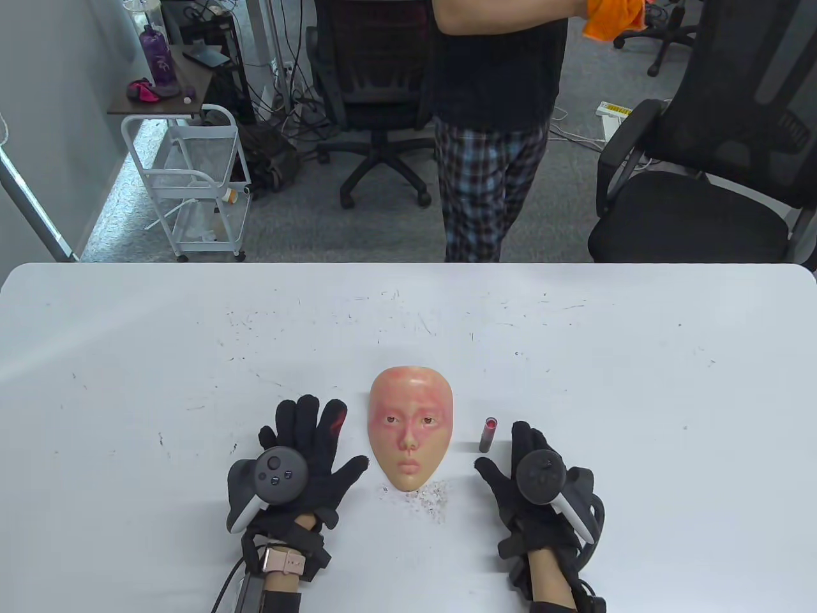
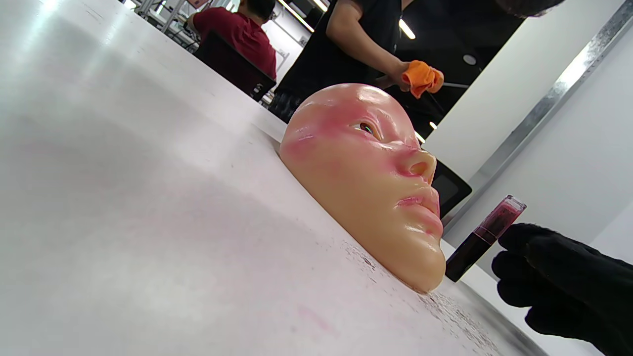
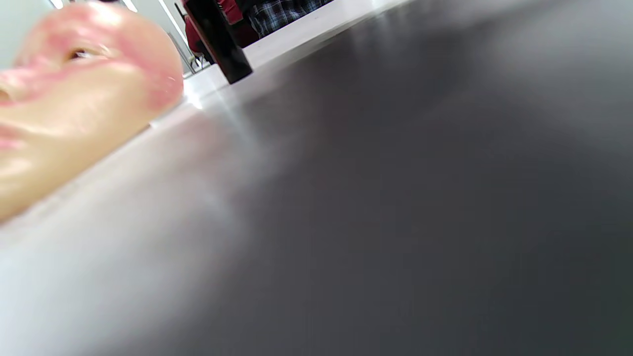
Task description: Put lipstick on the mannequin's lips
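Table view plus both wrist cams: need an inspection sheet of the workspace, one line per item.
Surface: white table, scuffed with small dark marks; dark crumbs below the mask's chin.
Job's things: glossy skin-coloured mannequin face mask lying face up, pink stains on cheeks and forehead; dark lipstick tube with clear red-tinted cap standing upright to its right, apart from it.
Clutter: nothing seen beyond the crumbs.
Grippers: left hand flat on the table, fingers spread, red smear on one fingertip; right hand resting near the lipstick, not holding it.
Cables: black cable running from the left wrist.
Surroundings: person with orange cloth, black office chairs, white wire cart.
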Motion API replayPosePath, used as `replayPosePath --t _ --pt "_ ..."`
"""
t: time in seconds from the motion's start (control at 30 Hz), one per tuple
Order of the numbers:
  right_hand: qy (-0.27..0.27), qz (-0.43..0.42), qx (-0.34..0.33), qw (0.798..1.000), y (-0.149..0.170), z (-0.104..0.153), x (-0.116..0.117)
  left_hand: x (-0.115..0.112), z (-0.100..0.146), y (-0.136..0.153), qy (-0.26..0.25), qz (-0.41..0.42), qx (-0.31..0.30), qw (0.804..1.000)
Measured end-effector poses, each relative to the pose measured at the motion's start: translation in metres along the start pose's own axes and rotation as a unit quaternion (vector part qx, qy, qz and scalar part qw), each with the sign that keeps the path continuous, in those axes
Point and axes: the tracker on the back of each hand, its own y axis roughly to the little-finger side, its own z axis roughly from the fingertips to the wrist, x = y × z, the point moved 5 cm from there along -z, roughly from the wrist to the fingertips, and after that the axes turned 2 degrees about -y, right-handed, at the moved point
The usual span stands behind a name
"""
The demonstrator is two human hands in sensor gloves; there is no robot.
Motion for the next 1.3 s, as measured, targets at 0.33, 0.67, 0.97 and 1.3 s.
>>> replayPosePath --t 0.33,0.67,0.97,1.3 --pt "0.010 0.005 0.000 1.000 -0.022 -0.022 0.003 0.000 0.000 0.000 0.001 0.004 0.001 1.000" --pt "0.118 -0.002 -0.138 0.983 -0.055 0.030 -0.002 -0.008 -0.001 -0.019 -0.013 0.061 -0.034 0.997" --pt "0.127 -0.014 -0.216 0.968 -0.084 0.068 0.014 -0.033 0.000 -0.083 0.030 0.070 -0.135 0.988" --pt "0.118 0.007 -0.243 0.963 -0.096 0.076 0.020 -0.028 0.013 -0.114 -0.014 0.004 -0.203 0.979"
